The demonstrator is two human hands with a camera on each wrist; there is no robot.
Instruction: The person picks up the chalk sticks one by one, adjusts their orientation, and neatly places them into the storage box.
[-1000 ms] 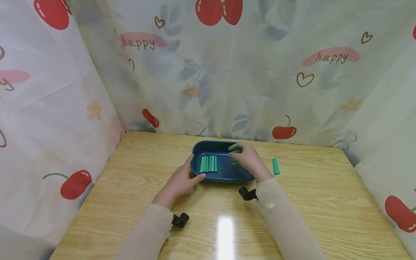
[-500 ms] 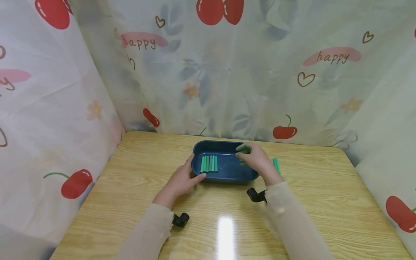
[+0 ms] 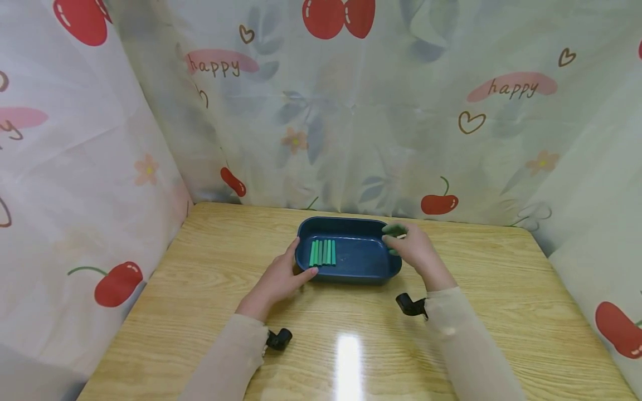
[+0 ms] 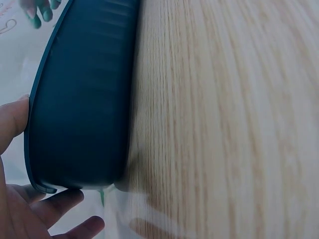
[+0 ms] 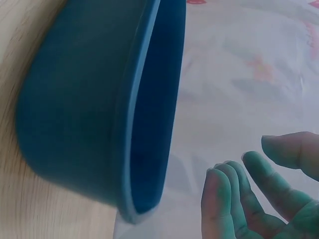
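A dark blue tray [image 3: 363, 262] with rounded corners sits on the table. Side by side at the left end of its floor lie several slim green sticks [image 3: 323, 253]. My left hand [image 3: 278, 278] grips the tray's left end, thumb on the front rim and fingers round the end wall; the left wrist view shows that thumb [image 4: 12, 119] against the rim. Over the tray's right end is my right hand [image 3: 413, 248], fingers loosely bent, apart from the thumb and holding nothing. Its fingers [image 5: 217, 199] look green in the right wrist view.
The wooden table [image 3: 215, 239] meets a patterned curtain [image 3: 351, 111] at the back and sides. Black wrist cameras [image 3: 280, 338] stick out from both sleeves. A bright light reflection lies on the table in front of the tray.
My right hand has moved right across the tray to its right end. It now hides the two green sticks seen earlier on the table. The left hand has stayed put.
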